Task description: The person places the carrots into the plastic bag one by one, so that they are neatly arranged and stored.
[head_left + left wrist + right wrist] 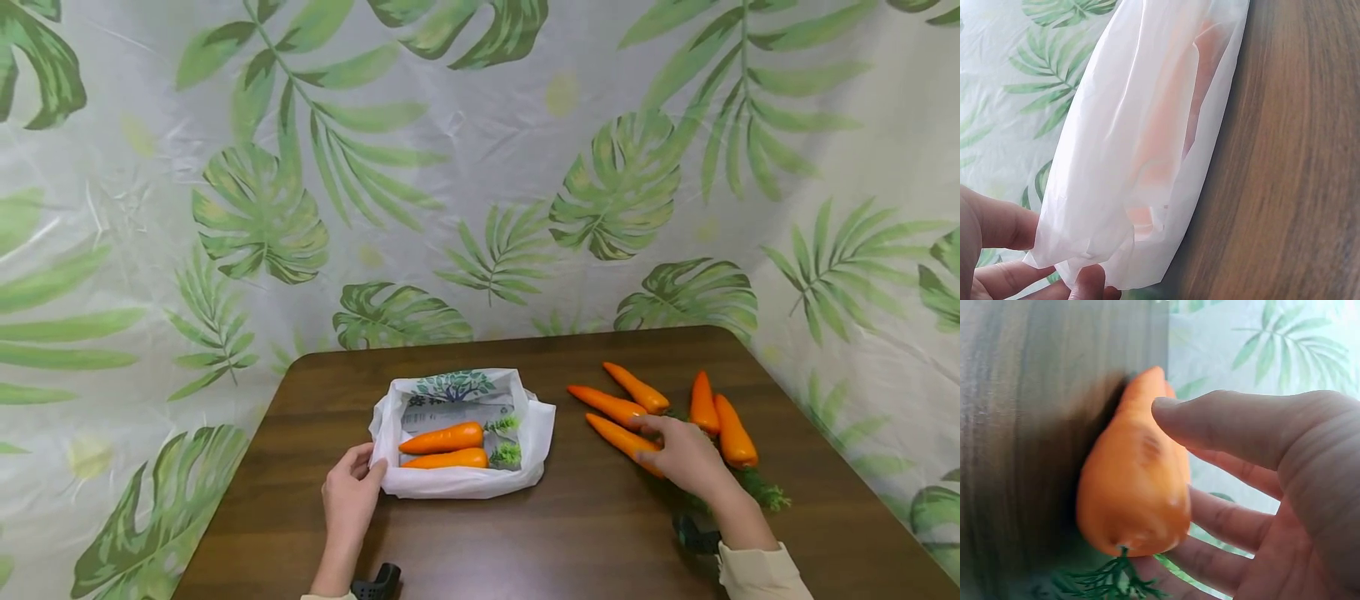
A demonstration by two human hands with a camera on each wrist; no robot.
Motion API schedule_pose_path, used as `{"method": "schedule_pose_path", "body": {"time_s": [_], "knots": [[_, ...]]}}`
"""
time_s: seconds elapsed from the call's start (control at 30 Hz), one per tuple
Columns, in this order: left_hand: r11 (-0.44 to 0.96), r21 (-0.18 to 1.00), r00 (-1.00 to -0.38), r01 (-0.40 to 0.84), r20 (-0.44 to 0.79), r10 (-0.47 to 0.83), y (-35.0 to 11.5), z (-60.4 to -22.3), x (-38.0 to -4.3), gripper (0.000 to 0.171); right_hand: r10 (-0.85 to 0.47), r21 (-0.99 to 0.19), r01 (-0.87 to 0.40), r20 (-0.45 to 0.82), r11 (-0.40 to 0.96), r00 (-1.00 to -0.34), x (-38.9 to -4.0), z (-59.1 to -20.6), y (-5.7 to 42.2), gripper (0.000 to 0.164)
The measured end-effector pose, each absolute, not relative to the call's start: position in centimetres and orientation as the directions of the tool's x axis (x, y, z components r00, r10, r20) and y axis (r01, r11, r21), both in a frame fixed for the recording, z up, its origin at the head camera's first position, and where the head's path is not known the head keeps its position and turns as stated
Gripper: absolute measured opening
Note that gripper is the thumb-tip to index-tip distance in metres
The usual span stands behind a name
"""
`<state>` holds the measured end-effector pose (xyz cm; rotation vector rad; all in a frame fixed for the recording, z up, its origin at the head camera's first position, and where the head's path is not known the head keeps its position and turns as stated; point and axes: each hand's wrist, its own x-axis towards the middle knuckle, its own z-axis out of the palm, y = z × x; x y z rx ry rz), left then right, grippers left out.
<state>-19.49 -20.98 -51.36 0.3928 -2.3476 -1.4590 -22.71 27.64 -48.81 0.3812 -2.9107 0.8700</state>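
Observation:
At the left of the table, a white plastic bag (472, 483) with a printed tree lies spread open in a boxy shape. Two orange carrots (442, 438) are inside it, side by side. My left hand (352, 487) pinches the bag's near left corner between thumb and fingers, as the left wrist view also shows. On the right, my right hand (690, 458) is at an orange carrot (1135, 494) with a green leafy top. Its thumb overlaps the carrot on one side and its nearly straight fingers reach along the other, with room between carrot and palm.
Beyond my right hand lie two more carrots, one of them at the back (636, 387). Another two carrots (735, 429) lie to its right, with green leaves (765, 492) near them. A leaf-patterned curtain (525, 167) hangs behind the wooden table (525, 550).

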Motion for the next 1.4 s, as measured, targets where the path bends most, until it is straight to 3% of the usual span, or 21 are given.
{"method": "schedule_pose_path", "body": {"time_s": [0.37,1.4], "knots": [[0.418,0.905,-0.902,-0.076,0.116,-0.416,-20.7,-51.4,-19.5,0.032,-0.161,-0.481,-0.158,0.035,0.862,-0.986,-22.3,-49.1,27.7,0.057],[0.440,0.897,-0.894,-0.035,0.168,-0.415,-21.0,-51.7,-19.7,0.030,-0.167,-0.490,-0.197,0.105,0.849,-0.980,-22.3,-47.7,26.9,0.057]]}}
